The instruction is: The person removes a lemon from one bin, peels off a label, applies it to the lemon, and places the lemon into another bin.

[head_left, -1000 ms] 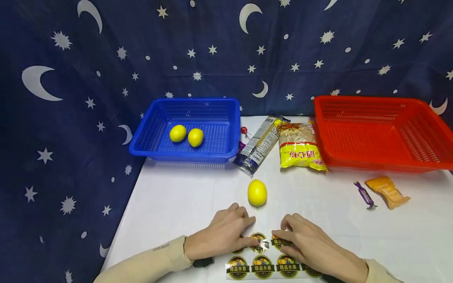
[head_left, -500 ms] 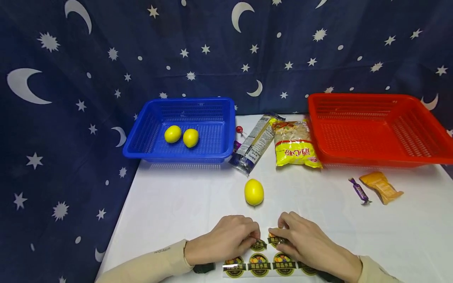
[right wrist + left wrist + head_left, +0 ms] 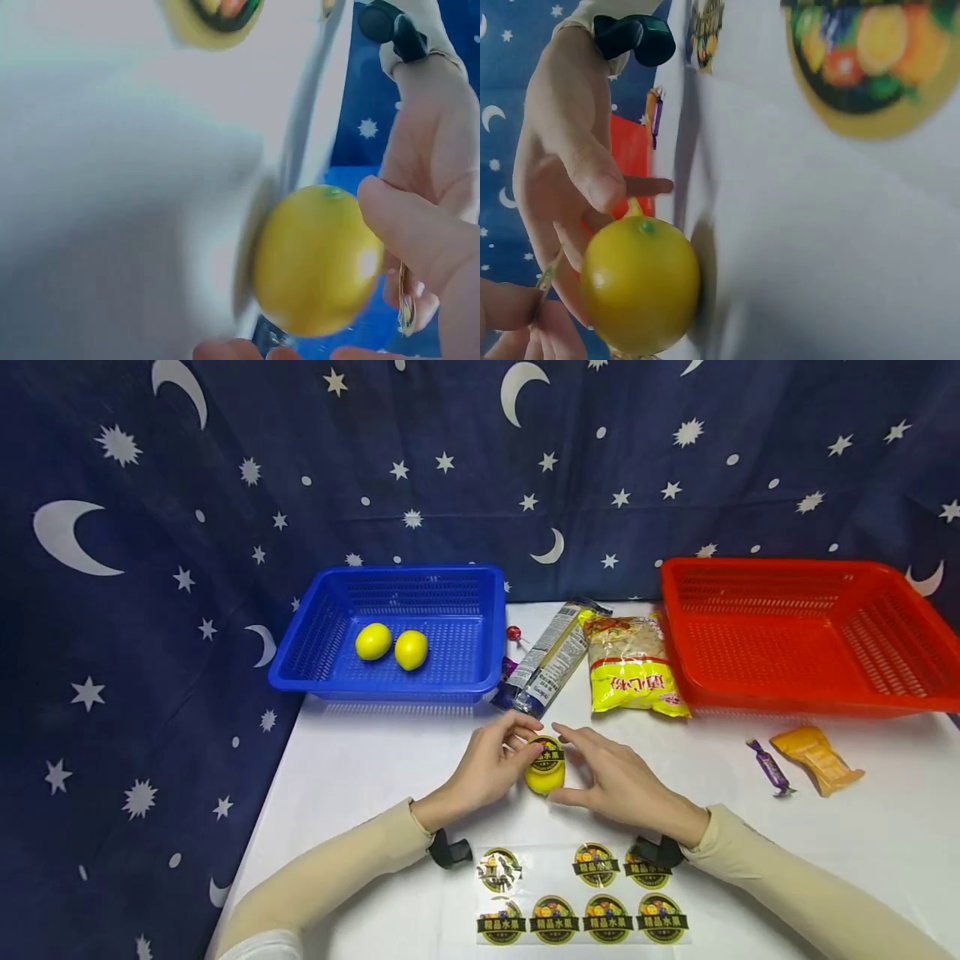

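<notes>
A yellow lemon (image 3: 543, 778) lies on the white table (image 3: 375, 777), in front of the blue basket. A round fruit sticker (image 3: 547, 755) sits on top of it. My left hand (image 3: 525, 739) pinches the sticker's edge against the lemon (image 3: 315, 259). My right hand (image 3: 566, 762) cups the lemon (image 3: 641, 289) from the right, thumb low and fingers above. A sticker sheet (image 3: 585, 914) with several round stickers lies near the table's front edge, behind both wrists.
The blue basket (image 3: 382, 687) at back left holds two lemons (image 3: 373, 641). An empty red basket (image 3: 795, 700) stands at back right. Between them lie a noodle pack (image 3: 547, 660), a yellow bag (image 3: 633, 672) and a lollipop (image 3: 514, 633). A purple candy (image 3: 767, 767) and an orange packet (image 3: 817, 758) lie right.
Both hands left the sticker sheet and moved forward to the lemon, carrying one sticker onto it. The sheet now lies uncovered with a gap in its top row.
</notes>
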{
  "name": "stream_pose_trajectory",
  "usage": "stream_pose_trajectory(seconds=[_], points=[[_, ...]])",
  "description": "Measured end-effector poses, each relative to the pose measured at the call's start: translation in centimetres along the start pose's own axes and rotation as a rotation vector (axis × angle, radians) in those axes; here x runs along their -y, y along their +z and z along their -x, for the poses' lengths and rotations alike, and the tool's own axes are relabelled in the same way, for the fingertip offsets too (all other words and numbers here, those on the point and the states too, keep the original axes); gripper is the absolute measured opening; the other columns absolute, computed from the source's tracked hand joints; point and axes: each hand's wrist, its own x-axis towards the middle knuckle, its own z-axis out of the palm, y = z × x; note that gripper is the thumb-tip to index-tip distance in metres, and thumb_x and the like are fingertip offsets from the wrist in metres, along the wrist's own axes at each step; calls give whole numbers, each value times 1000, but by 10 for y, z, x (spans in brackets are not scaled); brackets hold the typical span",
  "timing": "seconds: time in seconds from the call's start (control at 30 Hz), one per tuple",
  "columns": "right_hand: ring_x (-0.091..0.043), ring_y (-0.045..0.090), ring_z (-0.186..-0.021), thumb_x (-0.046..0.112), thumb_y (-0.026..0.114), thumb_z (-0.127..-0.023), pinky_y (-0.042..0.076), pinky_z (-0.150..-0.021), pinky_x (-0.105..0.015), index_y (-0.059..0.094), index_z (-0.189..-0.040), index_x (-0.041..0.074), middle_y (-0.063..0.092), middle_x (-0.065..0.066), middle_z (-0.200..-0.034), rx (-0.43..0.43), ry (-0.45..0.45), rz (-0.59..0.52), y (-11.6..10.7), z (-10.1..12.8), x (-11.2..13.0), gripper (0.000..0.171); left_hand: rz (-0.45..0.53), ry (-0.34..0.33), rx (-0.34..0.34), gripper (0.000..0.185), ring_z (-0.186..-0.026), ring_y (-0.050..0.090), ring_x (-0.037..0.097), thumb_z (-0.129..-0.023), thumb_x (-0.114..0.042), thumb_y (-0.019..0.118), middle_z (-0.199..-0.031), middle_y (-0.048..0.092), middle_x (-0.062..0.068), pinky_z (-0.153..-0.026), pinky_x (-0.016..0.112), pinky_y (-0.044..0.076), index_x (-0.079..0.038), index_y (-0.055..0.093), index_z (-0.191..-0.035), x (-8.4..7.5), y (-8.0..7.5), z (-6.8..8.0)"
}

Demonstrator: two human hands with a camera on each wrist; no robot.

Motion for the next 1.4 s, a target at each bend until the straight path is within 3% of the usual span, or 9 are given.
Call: stream_pose_trajectory(seconds=[0.13,0.27,0.47,0.6,0.73,0.87,1.07,1.2,1.4], points=[[-8,55,-78,46,87,-79,42,-69,-25,58,-143,16,67,4,-100,26,13,-35,7,-9,-3,76,-35,-26,16,18,-74,64,3,-94,-8,72,-100,76,9,-62,19,53,-6,68,-112,3,3,-5],[-7,55,-78,46,88,-77,41,-69,-24,62,-139,20,67,7,-97,10,12,-41,9,-12,-3,72,-104,-15,-12,17,-69,65,3,-91,-12,77,-99,76,6,-56,21,52,-10,71,-107,5,3,-4],[-12,66,-89,48,86,-80,49,-74,-30,62,-140,17,72,2,-110,7,36,-83,5,-10,-4,72,-259,80,-57,12,-81,69,9,-90,-16,79,-102,75,1,-75,20,54,-11,79,-101,6,4,-3],[-12,70,-90,34,81,-88,55,-72,-29,71,-130,15,73,1,-115,-82,11,-168,3,-10,-8,47,-345,122,-63,13,-84,71,11,-91,-19,78,-98,76,0,-74,20,54,-10,82,-99,5,4,-2],[-8,64,-82,22,76,-94,48,-66,-23,80,-115,16,74,5,-107,-139,-52,-147,5,-12,-11,23,-373,140,-34,16,-87,73,12,-92,-22,78,-99,78,1,-74,20,56,-10,82,-103,5,1,-1],[-7,67,-81,23,78,-91,48,-66,-23,81,-113,16,76,5,-106,-152,-72,-119,7,-13,-11,23,-345,141,-1,19,-95,76,13,-89,-23,81,-104,80,3,-75,19,57,-9,83,-101,7,-4,1],[-9,67,-79,33,83,-86,50,-64,-22,80,-112,10,75,1,-113,-153,-64,-141,9,-12,-8,34,-350,192,-28,22,-96,77,13,-89,-25,81,-108,80,3,-81,23,60,-9,82,-104,13,-2,3],[-19,74,-99,21,78,-91,57,-79,-34,80,-113,9,77,-3,-116,-150,-70,-176,8,-12,-12,25,-399,253,-18,24,-106,75,15,-91,-26,78,-114,79,3,-91,29,59,-9,81,-108,15,-2,4],[-27,73,-114,16,75,-93,56,-96,-47,77,-119,8,78,-8,-118,-151,-57,-222,11,-13,-14,27,-443,278,-28,25,-105,75,16,-91,-26,78,-114,79,4,-91,29,59,-8,81,-107,15,-3,6]])
